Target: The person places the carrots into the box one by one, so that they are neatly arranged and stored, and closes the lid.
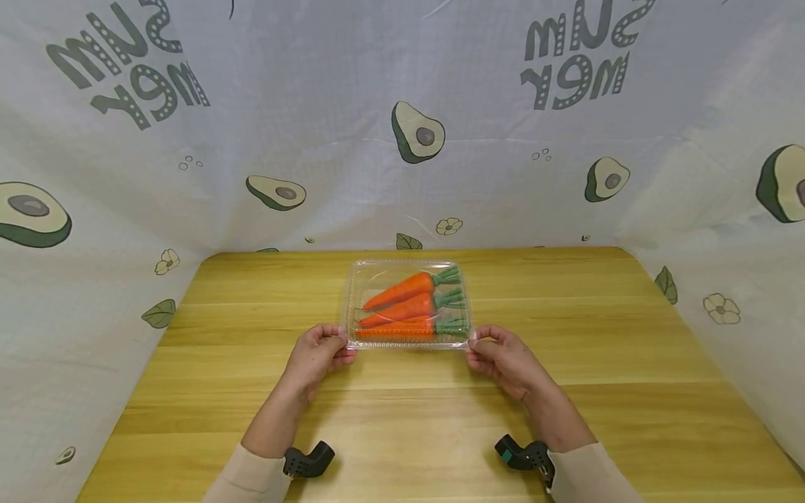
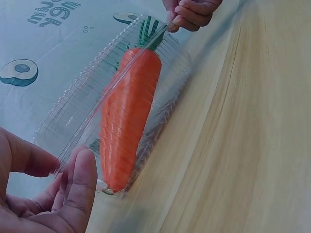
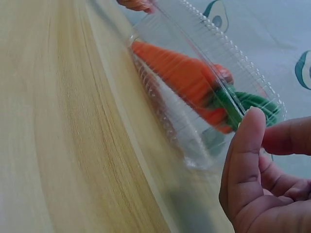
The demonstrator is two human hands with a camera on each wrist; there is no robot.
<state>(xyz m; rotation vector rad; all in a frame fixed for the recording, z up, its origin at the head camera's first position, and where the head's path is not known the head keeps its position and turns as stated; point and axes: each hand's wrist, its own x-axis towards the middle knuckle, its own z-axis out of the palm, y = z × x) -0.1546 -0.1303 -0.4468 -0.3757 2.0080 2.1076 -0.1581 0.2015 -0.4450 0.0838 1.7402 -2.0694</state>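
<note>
A clear plastic clamshell box point(image 1: 377, 274) is held between both hands, its lid over several orange carrots point(image 1: 402, 307) with green tops. The carrots lie side by side, tips toward the left. My left hand point(image 1: 321, 358) pinches the box's front left corner between thumb and fingers. At the front right corner, my right hand point(image 1: 503, 358) pinches the rim the same way. In the left wrist view, the nearest carrot point(image 2: 129, 121) shows through the box wall. The right wrist view shows the green tops point(image 3: 243, 107) close to the right thumb.
Beneath the box is a wooden table point(image 1: 402, 426). A white cloth point(image 1: 339, 84) printed with avocados and lettering hangs behind it and along both sides. Black wrist devices sit on the left wrist point(image 1: 308, 461) and the right wrist point(image 1: 525, 454).
</note>
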